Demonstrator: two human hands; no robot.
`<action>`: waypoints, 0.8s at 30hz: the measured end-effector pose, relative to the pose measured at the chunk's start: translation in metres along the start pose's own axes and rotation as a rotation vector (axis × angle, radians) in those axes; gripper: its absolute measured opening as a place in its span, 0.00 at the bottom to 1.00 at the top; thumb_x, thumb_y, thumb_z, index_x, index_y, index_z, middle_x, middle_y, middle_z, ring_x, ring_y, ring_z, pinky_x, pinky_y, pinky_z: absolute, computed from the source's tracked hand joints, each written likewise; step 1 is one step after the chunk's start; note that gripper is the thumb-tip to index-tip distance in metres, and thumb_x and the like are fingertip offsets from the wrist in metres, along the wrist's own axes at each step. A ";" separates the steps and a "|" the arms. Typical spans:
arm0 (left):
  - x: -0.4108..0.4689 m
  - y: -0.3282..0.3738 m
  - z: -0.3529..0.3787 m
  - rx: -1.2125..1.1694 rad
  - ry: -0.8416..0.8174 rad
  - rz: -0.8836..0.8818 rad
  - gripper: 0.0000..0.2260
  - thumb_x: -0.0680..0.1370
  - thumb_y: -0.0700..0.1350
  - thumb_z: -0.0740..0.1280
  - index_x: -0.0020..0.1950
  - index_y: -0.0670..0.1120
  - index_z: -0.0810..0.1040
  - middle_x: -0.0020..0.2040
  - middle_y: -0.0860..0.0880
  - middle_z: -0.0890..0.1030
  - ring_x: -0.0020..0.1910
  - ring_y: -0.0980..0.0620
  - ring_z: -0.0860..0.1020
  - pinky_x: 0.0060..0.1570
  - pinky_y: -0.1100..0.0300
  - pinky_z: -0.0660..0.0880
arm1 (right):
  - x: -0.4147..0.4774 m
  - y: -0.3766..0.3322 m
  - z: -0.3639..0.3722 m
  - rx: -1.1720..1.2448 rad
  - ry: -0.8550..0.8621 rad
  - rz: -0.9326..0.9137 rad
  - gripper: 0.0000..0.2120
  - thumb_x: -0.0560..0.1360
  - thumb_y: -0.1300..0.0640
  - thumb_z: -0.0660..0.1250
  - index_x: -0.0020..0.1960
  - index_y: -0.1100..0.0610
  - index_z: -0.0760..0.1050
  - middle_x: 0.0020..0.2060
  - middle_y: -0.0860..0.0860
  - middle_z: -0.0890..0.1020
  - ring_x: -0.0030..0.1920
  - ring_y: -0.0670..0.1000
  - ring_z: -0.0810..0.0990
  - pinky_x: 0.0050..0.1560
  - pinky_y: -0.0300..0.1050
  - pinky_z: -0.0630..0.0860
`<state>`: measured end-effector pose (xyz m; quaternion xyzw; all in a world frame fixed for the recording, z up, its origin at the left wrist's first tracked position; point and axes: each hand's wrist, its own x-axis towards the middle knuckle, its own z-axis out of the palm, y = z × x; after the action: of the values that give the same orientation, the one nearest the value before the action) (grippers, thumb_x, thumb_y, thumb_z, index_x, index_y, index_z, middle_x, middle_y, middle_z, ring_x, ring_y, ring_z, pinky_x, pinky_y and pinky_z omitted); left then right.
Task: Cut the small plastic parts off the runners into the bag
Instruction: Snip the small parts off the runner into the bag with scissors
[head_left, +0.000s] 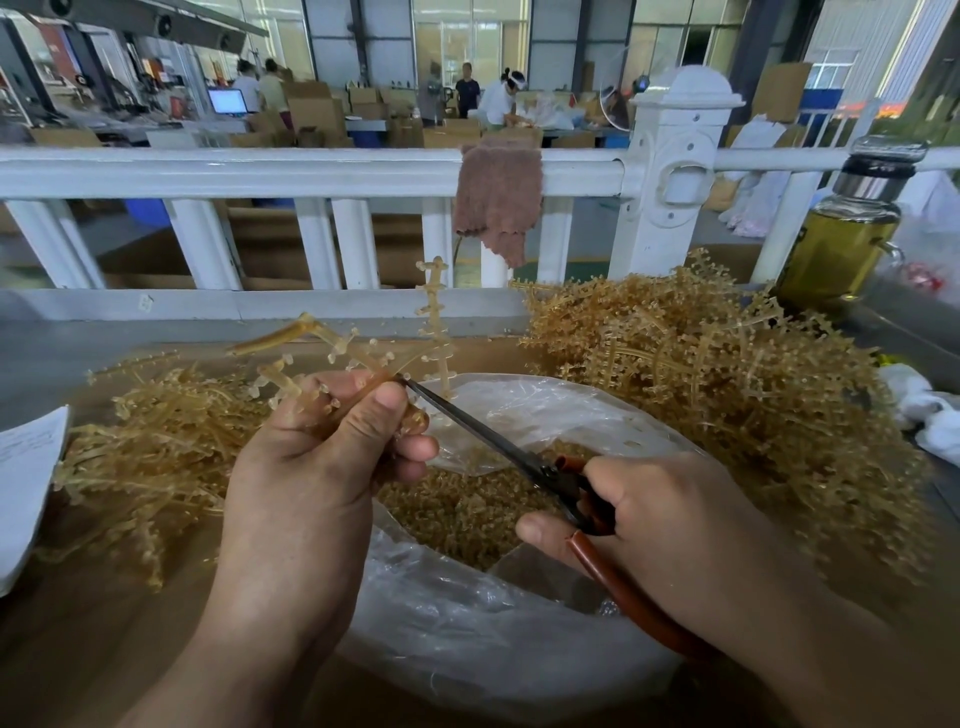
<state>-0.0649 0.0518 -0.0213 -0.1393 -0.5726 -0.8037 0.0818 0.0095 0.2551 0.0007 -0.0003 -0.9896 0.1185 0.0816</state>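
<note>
While the work is viewed from above, these things are seen:

Left hand (332, 441): raised over the bag; the thumb and fingers are closed on a runner (363, 358), which is held up with its branches spread above the fist.
Runner: amber and translucent; small knobs are still carried on its branches, and one branch stands upright behind the blade tips.
Right hand (654, 509): closed round the red-brown handles of the scissors (498, 436); the thumb is laid along the near handle.
Scissors: dark blades are pointed up and left, their tips touching the runner just beside the left thumb; whether the blades are parted cannot be told.
Bag (467, 613): clear plastic, open at the top, set below and between both hands.
Cut parts (457, 514): a heap of small amber pieces is seen inside the bag.
Left pile (140, 457): runners are spread on the brown table (78, 649) beside the bag.
Right pile (701, 374): a taller tangle of runners with knobs is heaped right of the bag.
Railing (311, 171): white, crossing behind the table; a brown cloth (498, 197) is draped over it.
Bottle (847, 228): yellow-green liquid inside, standing at the far right.
</note>
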 end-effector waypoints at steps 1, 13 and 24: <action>0.000 0.001 0.000 -0.007 0.001 -0.007 0.04 0.72 0.49 0.72 0.45 0.51 0.84 0.38 0.46 0.84 0.36 0.50 0.83 0.36 0.61 0.80 | 0.000 0.000 0.000 0.006 0.001 0.000 0.30 0.64 0.21 0.49 0.33 0.48 0.64 0.26 0.45 0.72 0.27 0.42 0.71 0.29 0.36 0.62; -0.001 0.005 0.000 -0.078 -0.041 -0.003 0.04 0.76 0.47 0.73 0.46 0.49 0.80 0.37 0.45 0.81 0.35 0.49 0.82 0.35 0.60 0.80 | 0.003 0.007 0.012 0.185 0.006 0.051 0.35 0.60 0.17 0.52 0.32 0.50 0.68 0.30 0.36 0.76 0.31 0.37 0.75 0.27 0.35 0.69; 0.004 0.005 -0.003 -0.184 0.029 -0.076 0.05 0.77 0.47 0.72 0.42 0.52 0.85 0.43 0.48 0.84 0.42 0.49 0.84 0.39 0.59 0.81 | 0.001 0.008 0.011 0.287 0.023 -0.013 0.34 0.59 0.16 0.51 0.36 0.47 0.68 0.31 0.34 0.75 0.28 0.38 0.73 0.31 0.31 0.69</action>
<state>-0.0674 0.0471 -0.0168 -0.1129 -0.5002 -0.8573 0.0463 0.0067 0.2599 -0.0119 0.0164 -0.9614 0.2583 0.0931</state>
